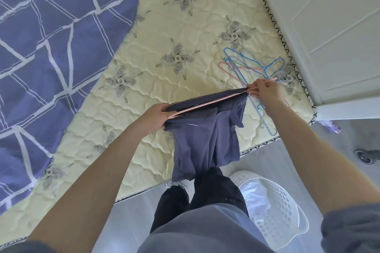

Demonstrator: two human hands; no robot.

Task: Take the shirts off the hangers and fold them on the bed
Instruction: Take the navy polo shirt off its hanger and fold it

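Note:
A dark blue shirt (205, 141) hangs from a pink hanger (207, 102) held level above the edge of the bed (185, 26). My left hand (153, 118) grips the shirt's shoulder and the hanger's left end. My right hand (264, 89) pinches the hanger's right end together with the shirt's other shoulder. The shirt's body droops down over the mattress edge toward my legs. Several empty blue and pink hangers (249, 69) lie in a pile on the mattress just beyond my right hand.
A purple quilt with white lines (51, 47) covers the bed's left side. A white cupboard (329, 26) stands to the right of the bed. A white perforated laundry basket (273, 209) with pale cloth inside sits on the floor by my right leg.

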